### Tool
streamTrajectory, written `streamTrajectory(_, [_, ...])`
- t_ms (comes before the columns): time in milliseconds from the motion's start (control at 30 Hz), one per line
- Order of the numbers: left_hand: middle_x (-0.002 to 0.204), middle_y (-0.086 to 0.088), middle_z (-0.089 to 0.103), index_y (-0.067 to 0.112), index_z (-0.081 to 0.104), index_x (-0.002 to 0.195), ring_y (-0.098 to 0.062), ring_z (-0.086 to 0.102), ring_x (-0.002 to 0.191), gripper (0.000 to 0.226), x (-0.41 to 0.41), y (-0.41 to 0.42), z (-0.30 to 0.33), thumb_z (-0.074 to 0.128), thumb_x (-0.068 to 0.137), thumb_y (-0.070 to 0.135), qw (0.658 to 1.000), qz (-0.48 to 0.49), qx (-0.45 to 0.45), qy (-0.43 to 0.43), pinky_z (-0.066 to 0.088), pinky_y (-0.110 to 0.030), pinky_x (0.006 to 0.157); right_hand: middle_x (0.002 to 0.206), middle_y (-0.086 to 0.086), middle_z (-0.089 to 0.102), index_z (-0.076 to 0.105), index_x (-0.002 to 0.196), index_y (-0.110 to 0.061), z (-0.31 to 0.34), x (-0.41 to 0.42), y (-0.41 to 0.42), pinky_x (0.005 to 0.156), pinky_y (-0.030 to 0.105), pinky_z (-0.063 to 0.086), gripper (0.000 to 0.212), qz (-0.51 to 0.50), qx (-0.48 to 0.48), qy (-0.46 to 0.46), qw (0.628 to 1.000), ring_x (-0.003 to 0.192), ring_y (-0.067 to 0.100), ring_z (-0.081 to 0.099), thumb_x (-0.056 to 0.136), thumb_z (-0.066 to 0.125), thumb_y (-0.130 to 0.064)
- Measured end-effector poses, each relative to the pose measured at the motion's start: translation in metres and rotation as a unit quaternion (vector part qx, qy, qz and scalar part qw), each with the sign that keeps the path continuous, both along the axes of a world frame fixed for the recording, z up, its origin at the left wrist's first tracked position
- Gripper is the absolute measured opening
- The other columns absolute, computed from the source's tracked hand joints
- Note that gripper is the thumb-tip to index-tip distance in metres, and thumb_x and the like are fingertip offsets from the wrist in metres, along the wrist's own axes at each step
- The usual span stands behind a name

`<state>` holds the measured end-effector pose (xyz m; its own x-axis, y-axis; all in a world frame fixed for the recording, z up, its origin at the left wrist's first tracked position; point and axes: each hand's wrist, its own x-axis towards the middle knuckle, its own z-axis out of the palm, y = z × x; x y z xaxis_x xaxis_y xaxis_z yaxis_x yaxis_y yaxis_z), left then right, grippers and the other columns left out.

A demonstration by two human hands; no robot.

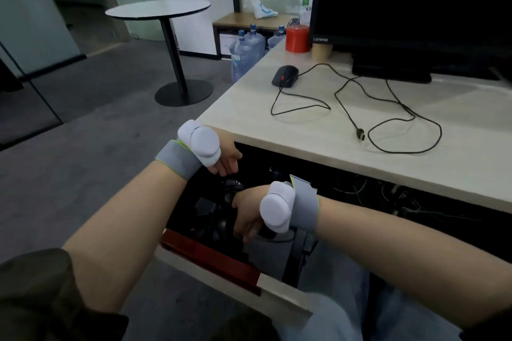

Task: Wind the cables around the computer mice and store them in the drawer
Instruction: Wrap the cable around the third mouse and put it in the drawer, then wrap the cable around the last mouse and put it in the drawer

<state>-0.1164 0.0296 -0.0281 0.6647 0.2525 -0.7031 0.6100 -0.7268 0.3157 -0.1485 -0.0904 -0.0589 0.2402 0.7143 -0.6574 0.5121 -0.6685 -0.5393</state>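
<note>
A black mouse (pixel 285 75) with a red scroll wheel lies on the beige desk (pixel 415 174). Its cable (pixel 388 108) sprawls unwound across the desk and ends in a USB plug (pixel 361 134). Below the desk edge the drawer (pixel 210 257) stands pulled out, its inside dark and holding several dark items. My left hand (pixel 225 160) reaches into the drawer's far end just under the desk edge, fingers relaxed and holding nothing I can see. My right hand (pixel 246 216) is inside the drawer, fingers curled down round a dark mouse (pixel 266 235) with a thin cable beside it.
A black monitor (pixel 415 8) stands at the back of the desk, with a red cylinder (pixel 297 38) and a paper cup (pixel 321 51) to its left. A round pedestal table (pixel 158 10) and water bottles (pixel 248 50) stand on the floor beyond. Loose cables hang under the desk at right.
</note>
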Motion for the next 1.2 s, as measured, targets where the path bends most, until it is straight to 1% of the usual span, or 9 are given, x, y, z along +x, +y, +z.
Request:
streamTrajectory(133, [0.075, -0.004, 0.051, 0.008, 0.052, 0.07, -0.013, 0.048, 0.063, 0.042, 0.027, -0.021, 0.041, 0.028, 0.102, 0.022, 0.997, -0.021, -0.028, -0.063, 0.036, -0.019, 0.057, 0.117, 0.016, 0.065, 0.059, 0.115, 0.003, 0.026, 0.031, -0.012, 0.061, 0.009, 0.047, 0.029, -0.081, -0.042, 0.088, 0.992, 0.086, 0.025, 0.064, 0.093, 0.054, -0.014])
streamTrajectory(233, [0.08, -0.005, 0.057, 0.008, 0.056, 0.072, -0.013, 0.053, 0.063, 0.038, 0.047, -0.031, 0.063, 0.034, 0.1, 0.02, 0.992, -0.021, -0.026, -0.122, 0.041, -0.02, 0.06, 0.122, 0.027, 0.06, 0.056, 0.109, 0.007, 0.044, 0.057, -0.022, 0.059, 0.014, 0.053, 0.022, -0.031, -0.003, -0.007, 1.0, 0.094, 0.029, 0.067, 0.093, 0.05, -0.006])
streamTrajectory(367, [0.08, -0.006, 0.06, 0.005, 0.06, 0.088, -0.014, 0.052, 0.06, 0.022, 0.092, -0.042, 0.086, 0.043, 0.096, 0.015, 0.975, -0.012, -0.024, -0.22, 0.041, -0.02, 0.057, 0.118, 0.025, 0.063, 0.06, 0.088, -0.001, 0.099, 0.101, -0.054, 0.058, 0.016, 0.051, 0.01, -0.168, 0.08, -0.035, 0.982, 0.069, 0.022, 0.066, 0.092, 0.053, -0.007])
streamTrajectory(467, [0.082, -0.006, 0.062, 0.006, 0.061, 0.083, -0.016, 0.053, 0.059, 0.019, 0.132, -0.043, 0.089, 0.047, 0.093, 0.014, 0.964, -0.013, 0.02, -0.265, 0.041, -0.022, 0.056, 0.1, 0.018, 0.07, 0.06, 0.101, 0.005, 0.132, 0.139, -0.079, 0.053, 0.014, 0.051, 0.019, -0.264, 0.111, -0.074, 0.955, 0.048, 0.007, 0.06, 0.093, 0.051, -0.009])
streamTrajectory(633, [0.115, -0.024, 0.061, -0.006, 0.062, 0.105, -0.032, 0.057, 0.099, 0.029, 0.174, -0.034, 0.079, 0.044, 0.094, 0.013, 0.941, 0.014, 0.14, -0.308, 0.039, -0.032, 0.076, 0.085, 0.008, 0.065, 0.061, 0.109, 0.007, 0.154, 0.19, -0.104, 0.048, 0.014, 0.046, 0.028, -0.361, 0.206, -0.192, 0.889, 0.056, 0.011, 0.056, 0.093, 0.05, -0.013])
streamTrajectory(733, [0.104, -0.02, 0.057, -0.003, 0.06, 0.092, -0.027, 0.054, 0.095, 0.028, 0.197, -0.032, 0.065, 0.048, 0.093, 0.023, 0.943, 0.049, 0.139, -0.298, 0.036, -0.029, 0.074, 0.093, 0.009, 0.069, 0.066, 0.104, -0.002, 0.148, 0.22, -0.103, 0.065, 0.025, 0.052, 0.024, -0.393, 0.265, -0.277, 0.836, 0.071, 0.016, 0.061, 0.092, 0.05, -0.015])
streamTrajectory(800, [0.12, -0.016, 0.056, -0.002, 0.054, 0.116, -0.031, 0.052, 0.114, 0.045, 0.214, -0.035, 0.053, 0.052, 0.091, 0.035, 0.942, 0.076, 0.15, -0.29, 0.04, -0.032, 0.088, 0.109, 0.007, 0.068, 0.067, 0.108, -0.01, 0.14, 0.239, -0.1, 0.085, 0.031, 0.05, 0.024, -0.387, 0.268, -0.336, 0.815, 0.095, 0.019, 0.062, 0.09, 0.051, -0.017])
streamTrajectory(1000, [0.139, -0.015, 0.035, 0.004, 0.028, 0.136, -0.028, 0.033, 0.131, 0.085, 0.257, -0.044, 0.014, 0.054, 0.079, 0.063, 0.936, 0.137, 0.225, -0.232, 0.03, -0.036, 0.107, 0.148, 0.005, 0.036, 0.037, 0.141, -0.022, 0.104, 0.27, -0.101, 0.107, 0.033, 0.033, 0.05, -0.301, 0.184, -0.369, 0.86, 0.133, 0.023, 0.038, 0.094, 0.049, -0.028])
streamTrajectory(1200, [0.132, -0.013, 0.038, 0.008, 0.037, 0.129, -0.03, 0.036, 0.125, 0.071, 0.268, -0.043, 0.001, 0.059, 0.079, 0.052, 0.927, 0.14, 0.257, -0.234, 0.035, -0.037, 0.1, 0.147, 0.001, 0.041, 0.034, 0.143, -0.023, 0.075, 0.281, -0.112, 0.107, 0.03, 0.033, 0.047, -0.279, 0.158, -0.32, 0.891, 0.133, 0.019, 0.04, 0.097, 0.042, -0.028])
